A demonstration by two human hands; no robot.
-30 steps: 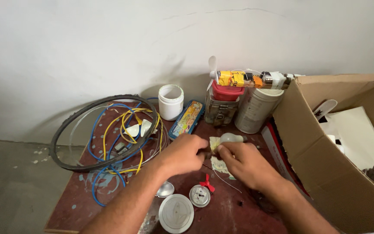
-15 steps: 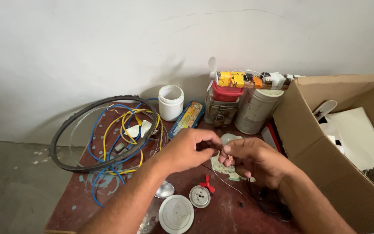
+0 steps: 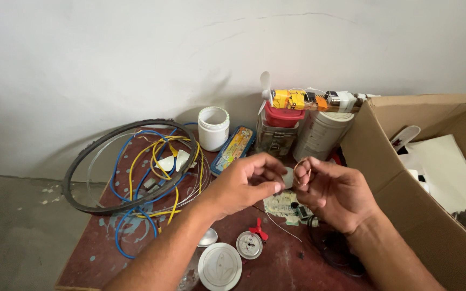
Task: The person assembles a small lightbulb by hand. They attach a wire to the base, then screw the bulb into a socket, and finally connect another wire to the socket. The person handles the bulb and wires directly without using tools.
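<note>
Head view: both hands meet at the centre of the frame, above a dark red table (image 3: 136,253). The left hand (image 3: 244,186) pinches a small pale round piece (image 3: 287,178) between thumb and curled fingers. The right hand (image 3: 333,196) pinches a thin wire loop (image 3: 302,172) between thumb and forefinger, the remaining fingers folded inward. The two items touch or nearly touch; the view is too fine to tell whether the loop is already fixed to the piece. Judging by this, the joining appears to be in progress, not finished.

Directly beneath the hands lies a small green circuit board (image 3: 280,203) with a loose thin lead. At lower centre sit a white round lid (image 3: 220,267), a small dial (image 3: 249,245) and a red propeller (image 3: 258,230). At left, a black hoop (image 3: 76,178) surrounds tangled blue and yellow wires (image 3: 157,161). At upper centre stand a white jar (image 3: 213,128), a patterned pencil case (image 3: 233,150), a red-lidded tin (image 3: 281,129) and a pale can (image 3: 319,137). An open cardboard box (image 3: 384,161) fills the right edge, close beside the right forearm.
</note>
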